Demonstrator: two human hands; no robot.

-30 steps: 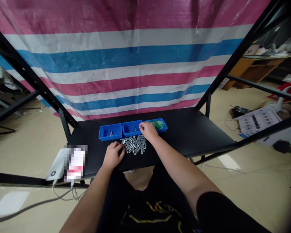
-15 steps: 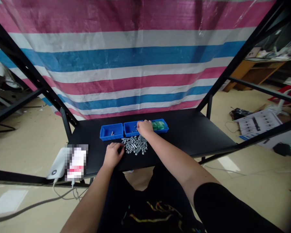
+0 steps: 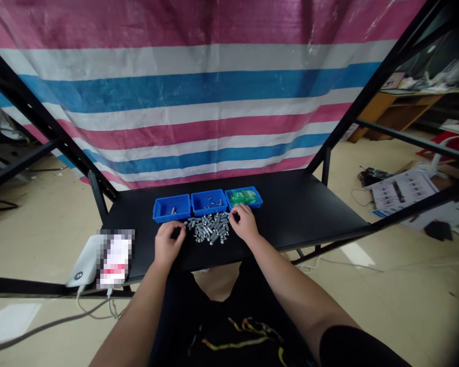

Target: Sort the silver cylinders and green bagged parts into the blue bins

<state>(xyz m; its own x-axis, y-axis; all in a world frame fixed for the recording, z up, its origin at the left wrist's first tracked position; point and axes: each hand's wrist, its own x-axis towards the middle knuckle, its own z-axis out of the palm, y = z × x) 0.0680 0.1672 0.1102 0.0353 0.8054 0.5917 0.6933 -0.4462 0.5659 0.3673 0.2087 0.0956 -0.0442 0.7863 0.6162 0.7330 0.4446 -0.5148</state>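
A pile of small grey metal cylinders [image 3: 210,229] lies on the black table [image 3: 298,209]. Behind it stand three blue bins in a row: the left bin [image 3: 172,208] with a few parts, the middle bin [image 3: 209,202] with several, the right bin [image 3: 245,197] with green pieces. My left hand [image 3: 167,243] rests at the pile's left edge, fingers curled in a pinch; what they hold is too small to see. My right hand [image 3: 246,223] sits at the pile's right edge, fingers curled down onto the parts.
A white device [image 3: 84,261] with a cable and a blurred card [image 3: 115,257] lie at the table's left front corner. Black frame posts [image 3: 95,191] flank the table. A striped tarp [image 3: 199,102] hangs behind. Papers [image 3: 401,186] litter the floor at right.
My right hand has drawn back from the middle blue bin to the right edge of the pile. My left hand shifted slightly left and nearer to me.
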